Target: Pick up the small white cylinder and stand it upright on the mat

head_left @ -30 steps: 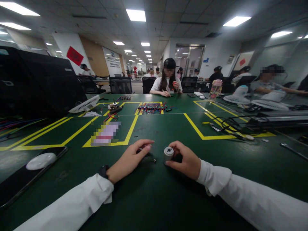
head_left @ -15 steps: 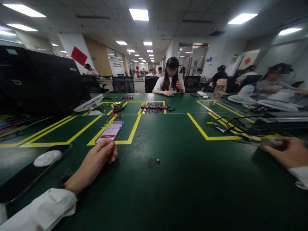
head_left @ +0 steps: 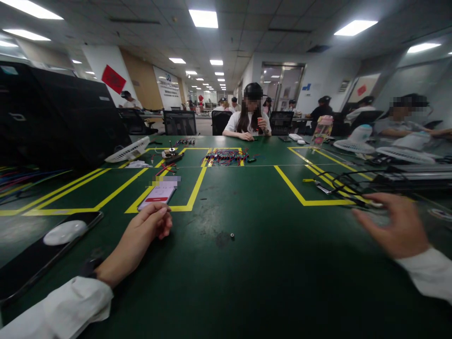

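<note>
two hands [head_left: 150, 226] [head_left: 397, 226] — green table [head_left: 247, 282], yellow tape [head_left: 325, 203], bright ceiling lights [head_left: 204, 19]

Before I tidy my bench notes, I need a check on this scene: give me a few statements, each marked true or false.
1. The small metal ring lies on the green table, between the left hand and the right hand. True.
2. The right hand is closed in a fist. False: its thumb and fingers are spread apart.
3. The left hand is at the near end of the phone. True.
4. The wire bundle lies partly over yellow tape. True.
5. The pink-topped bottle stands to the left of the wire bundle. False: the pink-topped bottle stands to its right.
</note>
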Motion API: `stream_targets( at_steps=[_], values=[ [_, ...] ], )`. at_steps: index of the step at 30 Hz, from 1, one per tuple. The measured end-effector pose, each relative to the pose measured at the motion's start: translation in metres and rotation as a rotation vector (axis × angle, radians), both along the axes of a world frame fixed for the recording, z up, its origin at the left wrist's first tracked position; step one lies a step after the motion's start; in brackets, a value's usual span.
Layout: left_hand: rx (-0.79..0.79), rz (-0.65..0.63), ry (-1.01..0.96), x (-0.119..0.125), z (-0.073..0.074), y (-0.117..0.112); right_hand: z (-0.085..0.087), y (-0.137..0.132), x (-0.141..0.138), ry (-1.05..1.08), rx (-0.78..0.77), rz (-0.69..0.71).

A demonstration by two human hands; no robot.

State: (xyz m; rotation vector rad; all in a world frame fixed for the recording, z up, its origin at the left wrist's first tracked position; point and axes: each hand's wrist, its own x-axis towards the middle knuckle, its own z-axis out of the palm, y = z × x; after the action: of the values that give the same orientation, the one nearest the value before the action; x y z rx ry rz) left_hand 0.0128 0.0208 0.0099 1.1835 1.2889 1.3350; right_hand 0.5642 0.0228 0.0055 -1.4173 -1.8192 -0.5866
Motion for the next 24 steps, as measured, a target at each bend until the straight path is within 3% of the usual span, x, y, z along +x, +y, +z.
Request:
stream_targets(
  at_steps=[3, 5, 8, 12, 15, 17, 21, 22, 24],
  values=[
    [0.001, 0.006, -0.006, 0.0, 0.001, 0.0, -0.009, 0.001, -0.111, 0.013, -0.374, 0.519],
    [0.001, 0.009, -0.011, 0.0, 0.001, -0.001, -0.014, 0.006, -0.172, 0.104, -0.541, 0.723],
    [0.004, -0.004, -0.021, 0.001, 0.002, -0.002, -0.016, 0.017, -0.234, 0.162, -0.646, 0.798],
    [0.011, -0.006, -0.033, 0.001, 0.003, -0.004, -0.013, 0.028, -0.259, 0.131, -0.637, 0.801],
    [0.016, 0.004, -0.049, 0.002, 0.004, -0.004, 0.0, 0.032, -0.236, 0.172, -0.539, 0.737],
    [0.015, 0.008, -0.058, 0.002, 0.004, -0.004, 0.017, 0.036, -0.2, 0.176, -0.362, 0.597],
    [0.011, 0.013, -0.057, 0.002, 0.003, -0.003, 0.053, 0.045, -0.076, 0.096, 0.063, 0.172],
    [0.01, 0.016, -0.056, 0.002, 0.002, -0.002, 0.057, 0.046, -0.038, 0.097, 0.116, 0.069],
    [0.006, 0.019, -0.053, 0.002, 0.002, -0.002, 0.052, 0.045, 0.037, -0.022, 0.126, -0.32]
  ],
)
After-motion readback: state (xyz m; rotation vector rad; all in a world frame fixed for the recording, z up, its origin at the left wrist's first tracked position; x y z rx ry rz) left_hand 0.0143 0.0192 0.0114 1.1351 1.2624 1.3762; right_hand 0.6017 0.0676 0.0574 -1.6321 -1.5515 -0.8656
